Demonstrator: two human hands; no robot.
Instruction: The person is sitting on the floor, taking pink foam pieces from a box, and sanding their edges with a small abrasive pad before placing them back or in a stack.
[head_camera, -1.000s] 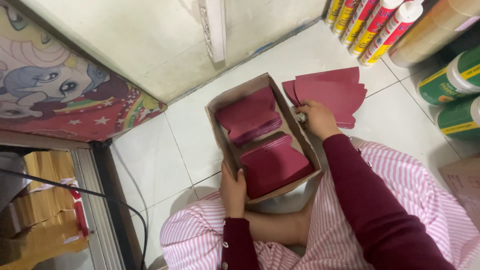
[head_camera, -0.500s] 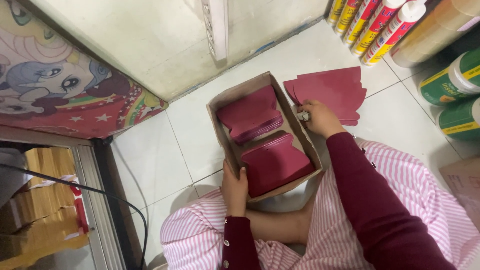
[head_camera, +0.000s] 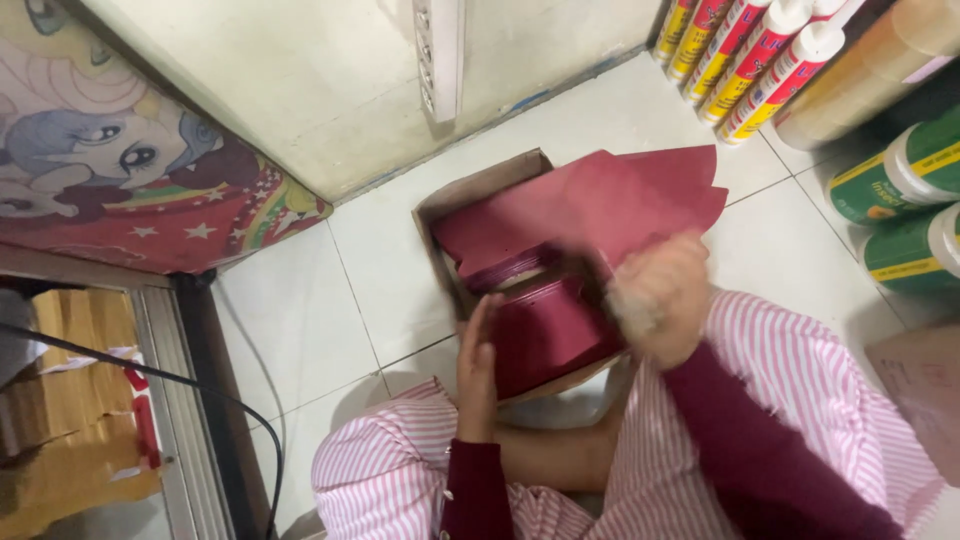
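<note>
One cardboard box (head_camera: 440, 205) sits on the white tile floor (head_camera: 330, 300), directly ahead of your knees. Inside it lie two stacks of dark red card sheets (head_camera: 545, 335), one toward the wall, one toward you. Beyond the box, up and to its right, stand four spray cans (head_camera: 745, 55) and two green tubs (head_camera: 905, 215). Your right hand (head_camera: 660, 300) is raised over the box's right edge, carrying one fan of red sheets (head_camera: 620, 200); motion blur hides its fingers. Your left hand (head_camera: 478, 365) rests flat against the box's near left corner, fingers straight and together.
</note>
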